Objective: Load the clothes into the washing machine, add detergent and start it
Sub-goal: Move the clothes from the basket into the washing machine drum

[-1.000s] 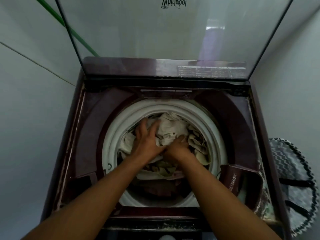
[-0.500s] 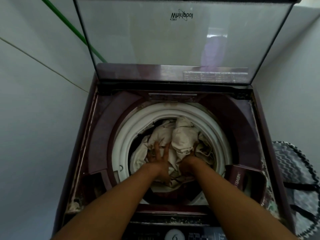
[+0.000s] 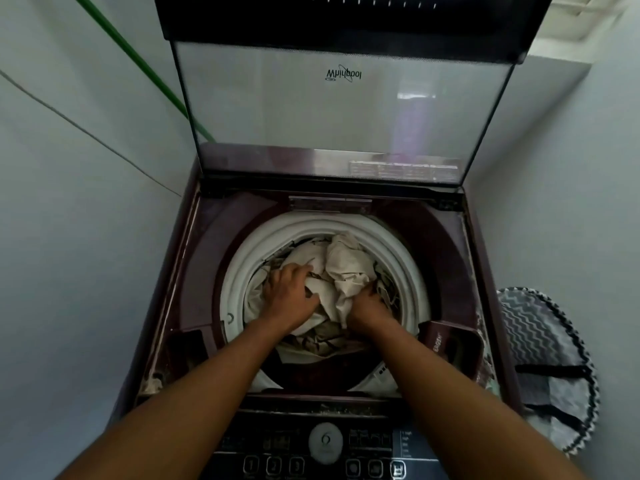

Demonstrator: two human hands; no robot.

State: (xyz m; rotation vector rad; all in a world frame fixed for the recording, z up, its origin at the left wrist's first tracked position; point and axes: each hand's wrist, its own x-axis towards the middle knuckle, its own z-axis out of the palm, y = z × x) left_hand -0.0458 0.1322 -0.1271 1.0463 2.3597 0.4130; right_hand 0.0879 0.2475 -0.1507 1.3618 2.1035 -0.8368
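fingers [image 3: 304, 271] of the left hand [image 3: 289, 292] curl down into the cloth [image 3: 346, 271], gripping a fold of it near the left side of the drum [image 3: 242, 271]. fingers of the right hand [image 3: 369, 304] are buried in the fabric and hidden from view; the knuckles show bent, and the hand looks to grip the pale cloth at the pile's right side. both forearms reach in from the front edge of the washer [image 3: 467, 271].

cream-coloured cloth lies bunched inside the drum, heaped up toward the back between and beyond the two hands, with more crumpled fabric below the wrists at the front of the opening. a darker piece sits under it at the front rim.

the glass lid [image 3: 329, 109] stands raised at the back edge, a brand name printed on it upside down. a detergent drawer [image 3: 446, 344] with lettering sits at the washer's front right corner, just beside the drum ring. the control panel [image 3: 367, 445] runs along the front edge, with a round dial [image 3: 325, 441] in its middle and rows of buttons either side.

a basket [image 3: 540, 341] with a zigzag pattern and black straps stands on the floor right of the washer, close against it. a green hose [image 3: 138, 60] slants down the left wall [image 3: 69, 202] behind the lid.
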